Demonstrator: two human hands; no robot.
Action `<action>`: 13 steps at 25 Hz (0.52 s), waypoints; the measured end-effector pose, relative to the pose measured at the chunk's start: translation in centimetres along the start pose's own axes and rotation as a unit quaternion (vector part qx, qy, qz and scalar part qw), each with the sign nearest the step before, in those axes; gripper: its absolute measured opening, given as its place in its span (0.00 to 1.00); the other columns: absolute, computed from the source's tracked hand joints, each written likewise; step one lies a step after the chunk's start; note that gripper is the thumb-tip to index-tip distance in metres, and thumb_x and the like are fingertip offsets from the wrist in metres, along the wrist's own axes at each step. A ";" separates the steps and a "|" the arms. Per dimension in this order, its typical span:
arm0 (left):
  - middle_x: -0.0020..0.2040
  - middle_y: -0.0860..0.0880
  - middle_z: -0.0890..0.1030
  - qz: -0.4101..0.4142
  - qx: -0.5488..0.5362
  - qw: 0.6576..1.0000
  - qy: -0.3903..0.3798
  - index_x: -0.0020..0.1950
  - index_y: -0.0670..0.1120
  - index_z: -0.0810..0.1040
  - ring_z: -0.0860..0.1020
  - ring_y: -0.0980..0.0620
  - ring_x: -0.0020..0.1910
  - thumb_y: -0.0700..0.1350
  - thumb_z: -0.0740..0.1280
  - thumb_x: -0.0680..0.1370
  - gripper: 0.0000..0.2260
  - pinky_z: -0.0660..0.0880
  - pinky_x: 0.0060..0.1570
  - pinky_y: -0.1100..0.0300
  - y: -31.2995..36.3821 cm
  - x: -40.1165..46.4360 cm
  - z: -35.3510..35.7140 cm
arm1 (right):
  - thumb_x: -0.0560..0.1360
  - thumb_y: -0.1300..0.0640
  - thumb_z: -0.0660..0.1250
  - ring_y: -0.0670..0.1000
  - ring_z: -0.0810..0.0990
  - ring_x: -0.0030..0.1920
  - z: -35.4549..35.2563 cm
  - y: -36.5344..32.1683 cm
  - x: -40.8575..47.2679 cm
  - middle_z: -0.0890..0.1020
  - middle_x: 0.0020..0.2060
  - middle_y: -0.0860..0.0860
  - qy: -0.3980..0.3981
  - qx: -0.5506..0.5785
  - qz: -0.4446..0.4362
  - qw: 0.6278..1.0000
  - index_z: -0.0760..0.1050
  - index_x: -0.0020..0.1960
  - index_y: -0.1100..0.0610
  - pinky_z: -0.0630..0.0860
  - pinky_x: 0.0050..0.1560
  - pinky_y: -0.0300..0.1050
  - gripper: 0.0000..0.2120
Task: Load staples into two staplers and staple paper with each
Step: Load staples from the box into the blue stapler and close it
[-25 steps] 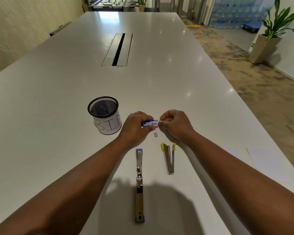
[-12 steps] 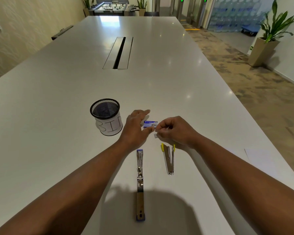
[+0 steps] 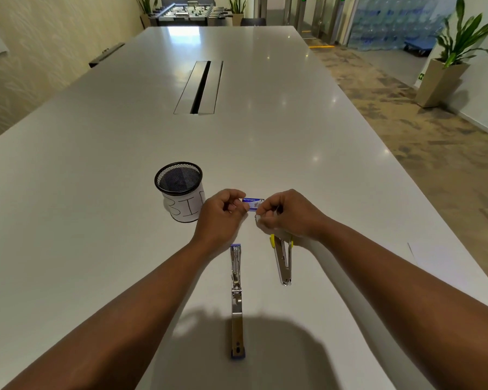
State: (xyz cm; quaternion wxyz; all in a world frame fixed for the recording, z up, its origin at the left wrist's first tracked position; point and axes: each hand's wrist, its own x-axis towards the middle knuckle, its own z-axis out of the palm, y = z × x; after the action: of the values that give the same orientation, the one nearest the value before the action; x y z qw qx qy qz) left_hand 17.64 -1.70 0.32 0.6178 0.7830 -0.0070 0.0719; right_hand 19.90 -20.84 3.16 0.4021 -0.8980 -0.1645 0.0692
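At centre left, a mesh cup [image 3: 178,180] is standing on the white counter [image 3: 96,192]. Just right of it, I am seeing the left hand [image 3: 219,218] pinching one end of a small blue staple box [image 3: 253,204] while the right hand [image 3: 288,213] is pinching the other. Below them, a long blue stapler [image 3: 236,299] is lying opened flat, and a yellow stapler [image 3: 283,261] is lying beside it, its top under the right hand. A paper sheet [image 3: 434,256] is lying at the right edge.

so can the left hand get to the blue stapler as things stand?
Probably yes, once freed. The left hand pinches the staple box; the blue stapler lies opened flat just nearer the person, with nothing between them.
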 end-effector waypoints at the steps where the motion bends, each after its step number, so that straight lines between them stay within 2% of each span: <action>1: 0.41 0.45 0.82 -0.001 -0.016 1.000 -0.011 0.54 0.47 0.83 0.76 0.59 0.37 0.40 0.72 0.78 0.06 0.77 0.41 0.64 0.0 -0.7 -0.3 | 0.71 0.63 0.73 0.45 0.81 0.37 0.3 -0.2 -0.2 0.87 0.40 0.50 0.003 -0.001 -0.014 1.000 0.87 0.46 0.55 0.80 0.46 0.44 0.07; 4: 0.46 0.43 0.86 -0.011 -0.070 0.997 -0.040 0.53 0.51 0.85 0.84 0.47 0.46 0.47 0.73 0.77 0.06 0.82 0.52 0.47 -0.9 -2.6 -1.0 | 0.70 0.60 0.72 0.45 0.79 0.34 1.3 -1.4 -1.3 0.84 0.35 0.45 0.003 -0.044 -0.075 0.996 0.87 0.46 0.50 0.76 0.40 0.42 0.08; 7: 0.50 0.40 0.86 -0.025 -0.112 0.991 -0.062 0.55 0.49 0.86 0.83 0.33 0.53 0.51 0.74 0.74 0.12 0.77 0.58 0.32 -1.3 -4.0 -1.4 | 0.72 0.55 0.72 0.49 0.77 0.34 2.1 -2.6 -2.3 0.82 0.32 0.47 0.029 -0.074 -0.126 0.989 0.85 0.42 0.49 0.77 0.39 0.49 0.03; 10: 0.52 0.36 0.85 -0.042 -0.160 0.983 -0.084 0.57 0.41 0.85 0.81 0.31 0.57 0.45 0.73 0.76 0.12 0.74 0.63 0.32 -0.8 -5.2 -1.8 | 0.75 0.55 0.73 0.45 0.76 0.35 2.4 -3.9 -3.7 0.79 0.32 0.42 0.040 -0.090 -0.158 0.983 0.85 0.44 0.50 0.77 0.39 0.48 0.02; 13: 0.53 0.35 0.85 -0.070 -0.195 0.974 -0.092 0.57 0.38 0.84 0.82 0.33 0.57 0.40 0.72 0.77 0.10 0.75 0.65 0.36 -0.1 -6.1 -2.4 | 0.76 0.55 0.72 0.45 0.77 0.37 3.1 -4.9 -5.3 0.82 0.36 0.43 0.056 -0.088 -0.146 0.984 0.86 0.49 0.51 0.76 0.42 0.44 0.04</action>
State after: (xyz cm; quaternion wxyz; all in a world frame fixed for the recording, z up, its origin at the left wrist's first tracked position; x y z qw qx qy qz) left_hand 11.41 0.18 -0.01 0.7589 0.6491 -0.0232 -0.0467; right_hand 12.94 -17.47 4.67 0.3361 -0.8986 -0.2767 -0.0554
